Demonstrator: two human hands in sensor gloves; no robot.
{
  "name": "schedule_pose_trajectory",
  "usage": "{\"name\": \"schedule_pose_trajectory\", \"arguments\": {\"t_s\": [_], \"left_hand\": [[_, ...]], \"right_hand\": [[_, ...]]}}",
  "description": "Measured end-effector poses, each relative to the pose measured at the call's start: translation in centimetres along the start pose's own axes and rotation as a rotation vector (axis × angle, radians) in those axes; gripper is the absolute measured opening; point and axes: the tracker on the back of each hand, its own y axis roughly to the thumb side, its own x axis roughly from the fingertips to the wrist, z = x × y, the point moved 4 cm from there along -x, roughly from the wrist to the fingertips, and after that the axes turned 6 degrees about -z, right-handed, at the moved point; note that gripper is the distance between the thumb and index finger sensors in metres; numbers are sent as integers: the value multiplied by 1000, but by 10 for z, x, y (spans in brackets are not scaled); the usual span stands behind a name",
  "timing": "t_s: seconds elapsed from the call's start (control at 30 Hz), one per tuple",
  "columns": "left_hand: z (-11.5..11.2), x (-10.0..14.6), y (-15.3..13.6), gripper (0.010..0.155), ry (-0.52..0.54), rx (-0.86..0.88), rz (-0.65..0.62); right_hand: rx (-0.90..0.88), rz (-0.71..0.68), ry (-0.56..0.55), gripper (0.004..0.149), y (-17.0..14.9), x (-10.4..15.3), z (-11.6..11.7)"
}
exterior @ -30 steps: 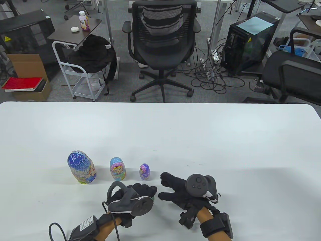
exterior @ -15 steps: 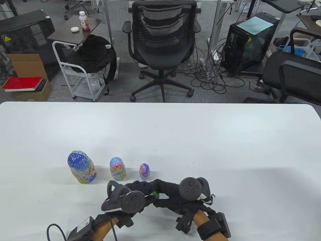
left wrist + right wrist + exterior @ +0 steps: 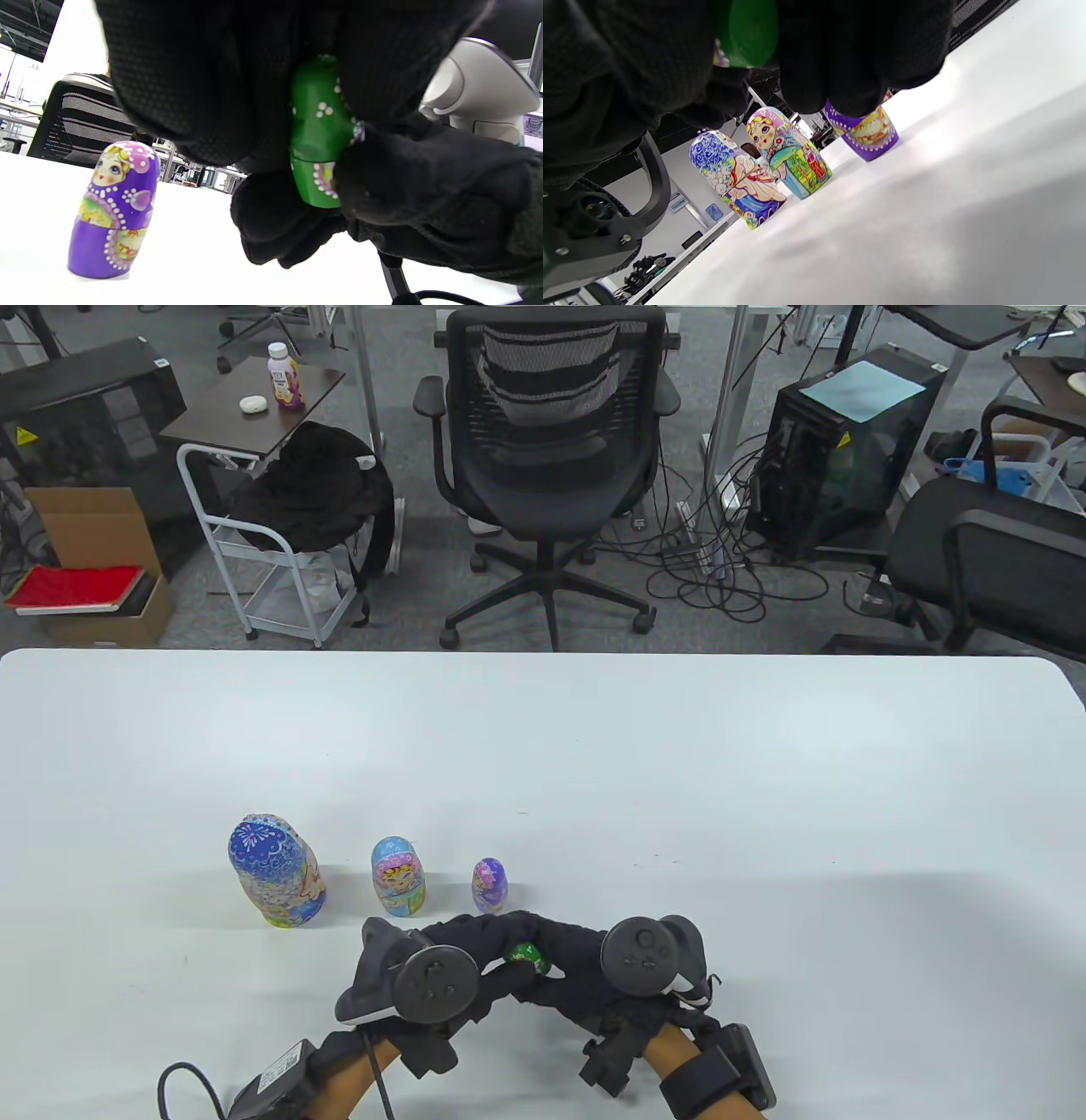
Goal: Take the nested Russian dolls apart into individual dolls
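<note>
Gripping one green doll (image 3: pixel 526 958) between them just in front of the purple doll (image 3: pixel 490 886), left hand (image 3: pixel 441 963) and right hand (image 3: pixel 585 963) could, pulling too sharply, knock it over.

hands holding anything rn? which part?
Yes: the small green doll, gripped between both hands. The left hand wraps its upper half, the right hand its lower half, either side of the seam.

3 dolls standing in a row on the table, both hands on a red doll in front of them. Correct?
Not quite: the doll held by the left hand and right hand is green, not red, as the left wrist view shows. Three dolls do stand in a row.
</note>
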Motion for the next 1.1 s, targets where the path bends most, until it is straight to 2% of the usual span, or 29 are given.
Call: {"name": "schedule_pose_trajectory", "arguments": {"t_s": [0.1,0.27,0.8,1.1], "left_hand": [[1,1,-1,55,-4,-35,1],[-2,0,2,55,-19,-32,-29],[13,1,21,53,-41,-118,-161],[20,3,18,53,-4,-142,-151]], "right_hand": [[45,-4,-37,73,3,-1,-3],[53,-10,-25,69,5,-1,-2],[-208,-11,130,68,1,-6,3],[-234,18,81,70,-8,-3,-1]]}}
